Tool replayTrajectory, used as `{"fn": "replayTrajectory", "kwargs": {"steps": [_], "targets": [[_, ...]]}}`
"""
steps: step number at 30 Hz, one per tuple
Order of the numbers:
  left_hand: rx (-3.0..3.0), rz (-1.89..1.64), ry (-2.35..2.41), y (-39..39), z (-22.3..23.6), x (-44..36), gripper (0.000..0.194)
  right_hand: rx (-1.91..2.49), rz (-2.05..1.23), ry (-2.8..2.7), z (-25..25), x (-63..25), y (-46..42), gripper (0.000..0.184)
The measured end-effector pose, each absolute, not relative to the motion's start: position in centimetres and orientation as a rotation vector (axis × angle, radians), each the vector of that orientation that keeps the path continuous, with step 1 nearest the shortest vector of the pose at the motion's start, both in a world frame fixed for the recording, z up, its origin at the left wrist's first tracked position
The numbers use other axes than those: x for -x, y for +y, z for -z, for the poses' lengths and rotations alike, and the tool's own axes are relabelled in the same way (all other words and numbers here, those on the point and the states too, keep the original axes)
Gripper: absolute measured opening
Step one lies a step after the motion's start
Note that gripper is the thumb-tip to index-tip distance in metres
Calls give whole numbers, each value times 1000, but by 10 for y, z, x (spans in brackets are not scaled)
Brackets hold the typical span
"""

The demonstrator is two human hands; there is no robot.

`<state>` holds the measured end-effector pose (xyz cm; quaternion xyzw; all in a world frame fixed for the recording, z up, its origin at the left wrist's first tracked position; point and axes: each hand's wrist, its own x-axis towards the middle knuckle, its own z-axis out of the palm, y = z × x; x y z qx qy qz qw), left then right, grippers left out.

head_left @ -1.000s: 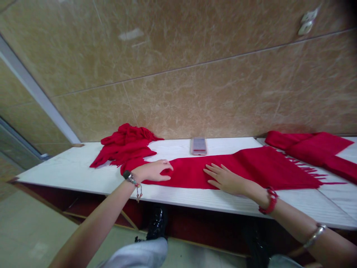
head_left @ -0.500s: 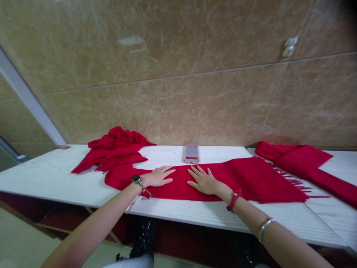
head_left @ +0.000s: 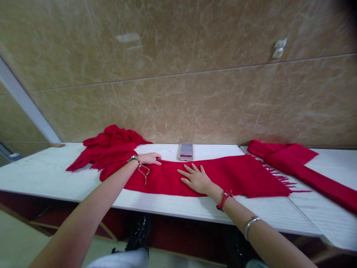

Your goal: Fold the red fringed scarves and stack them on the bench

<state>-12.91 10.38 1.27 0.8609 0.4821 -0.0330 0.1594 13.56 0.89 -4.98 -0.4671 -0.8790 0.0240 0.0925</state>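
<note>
A red fringed scarf lies folded lengthwise in a flat band along the white tabletop, its tassels at the right end. My right hand rests palm down on the middle of it, fingers spread. At the scarf's far edge, left of centre, my left hand has its fingers curled in with thumb and forefinger pinching the cloth; part of the fingertips is hidden. Beyond the left wrist sits a crumpled red scarf, touching the flat one's left end. A phone lies just behind the flat scarf.
Another red scarf, folded narrow, trails off to the right over a second white tabletop. Behind the white table rises a brown marbled wall with a small white fixture. Open shelves are below.
My left hand has moved from lying flat on the scarf to its far edge, where the fingers have curled in. My right hand still lies spread on the cloth. The view has shifted slightly.
</note>
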Motion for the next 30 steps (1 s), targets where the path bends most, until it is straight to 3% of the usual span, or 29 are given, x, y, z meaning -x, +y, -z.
{"fn": "replayTrajectory", "kwargs": {"steps": [4, 9, 15, 21, 24, 30], "targets": [[-2554, 38, 1423, 89, -8, 138, 30, 1392, -92, -2633, 47, -135, 7, 51], [-2921, -320, 1268, 31, 6, 111, 38, 1379, -109, -2571, 47, -136, 7, 51], [-2840, 153, 1162, -20, 19, 99, 48, 1173, -145, -2521, 55, -140, 11, 38], [-2988, 149, 989, -21, -8, 102, 42, 1125, -175, -2395, 60, -141, 15, 32], [-3051, 207, 878, -23, -12, 95, 48, 1100, -177, -2338, 60, -142, 16, 29], [-3159, 269, 1067, -9, 3, 84, 45, 1173, -139, -2426, 61, -141, 16, 38]]}}
